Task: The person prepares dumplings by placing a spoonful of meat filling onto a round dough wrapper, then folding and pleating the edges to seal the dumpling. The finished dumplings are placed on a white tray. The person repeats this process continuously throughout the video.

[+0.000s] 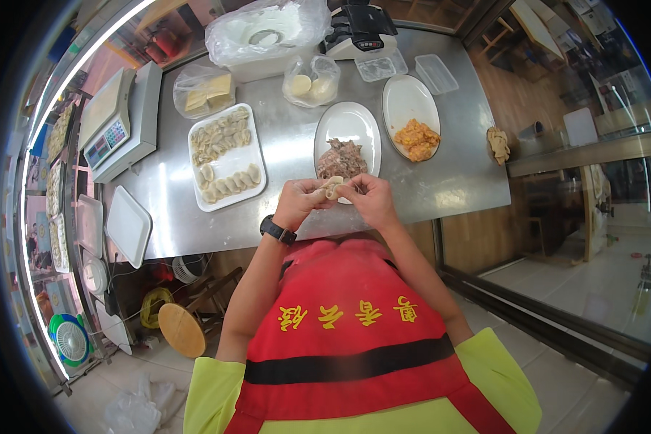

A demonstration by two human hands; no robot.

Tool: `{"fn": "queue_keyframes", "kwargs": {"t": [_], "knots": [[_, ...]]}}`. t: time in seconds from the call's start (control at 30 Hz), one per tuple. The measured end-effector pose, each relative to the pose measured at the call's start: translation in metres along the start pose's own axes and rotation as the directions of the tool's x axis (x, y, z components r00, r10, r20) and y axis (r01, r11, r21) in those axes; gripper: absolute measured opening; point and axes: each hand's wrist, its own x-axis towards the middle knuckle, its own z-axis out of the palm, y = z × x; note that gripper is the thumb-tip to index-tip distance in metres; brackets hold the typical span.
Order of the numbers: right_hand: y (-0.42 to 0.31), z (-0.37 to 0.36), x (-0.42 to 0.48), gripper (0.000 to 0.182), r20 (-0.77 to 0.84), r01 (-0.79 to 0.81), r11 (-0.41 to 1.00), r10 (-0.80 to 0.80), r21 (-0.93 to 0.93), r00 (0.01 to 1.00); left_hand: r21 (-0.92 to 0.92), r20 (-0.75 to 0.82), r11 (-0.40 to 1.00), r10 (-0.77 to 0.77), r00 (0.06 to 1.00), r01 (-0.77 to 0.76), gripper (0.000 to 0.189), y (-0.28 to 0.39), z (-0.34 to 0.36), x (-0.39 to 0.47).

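Note:
Between the fingers of my left hand [300, 202] and my right hand [370, 198] is a dumpling [333, 187], its wrapper folded and pinched by both. The hands are held above the near rim of an oval white plate [347, 118] that carries minced meat filling [342, 157]. To the left, a white tray [229, 155] bears rows of folded dumplings [229, 184]. A second oval plate [409, 97] on the right holds an orange, chunky filling [416, 138]. Whether the wrapper is fully sealed is hidden by my fingers.
On the steel table [287, 135] stand a weighing scale [114, 130], bagged square wrappers [209, 95], bagged round wrappers [310, 84], a flour box under plastic [268, 32] and plastic containers [436, 73]. An empty tray [129, 225] overhangs the left edge; a wooden stool [182, 330] is below.

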Motion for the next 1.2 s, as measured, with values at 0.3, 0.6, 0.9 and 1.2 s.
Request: {"fn": "queue_keyframes", "kwargs": {"t": [0.3, 0.6, 0.9, 1.2], "knots": [[0.022, 0.005, 0.010, 0.012, 0.057, -0.026, 0.929, 0.005, 0.369, 0.998, 0.045, 0.063, 0.992, 0.118, 0.991, -0.120, 0.036, 0.009, 0.003, -0.006], [0.024, 0.006, 0.011, 0.011, 0.026, -0.058, 0.917, 0.052, 0.395, 0.998, 0.355, -0.066, 0.912, 0.241, 0.968, -0.203, 0.038, -0.004, 0.018, -0.008], [0.031, -0.002, 0.008, 0.015, 0.186, -0.223, 0.928, 0.172, 0.298, 0.967, 0.354, -0.085, 0.879, 0.370, 0.925, -0.320, 0.026, -0.032, 0.022, -0.009], [0.041, 0.006, 0.000, 0.009, 0.033, -0.134, 0.986, 0.131, 0.096, 0.991, 0.440, -0.119, 0.870, 0.302, 0.946, -0.223, 0.018, -0.027, 0.019, -0.003]]}}
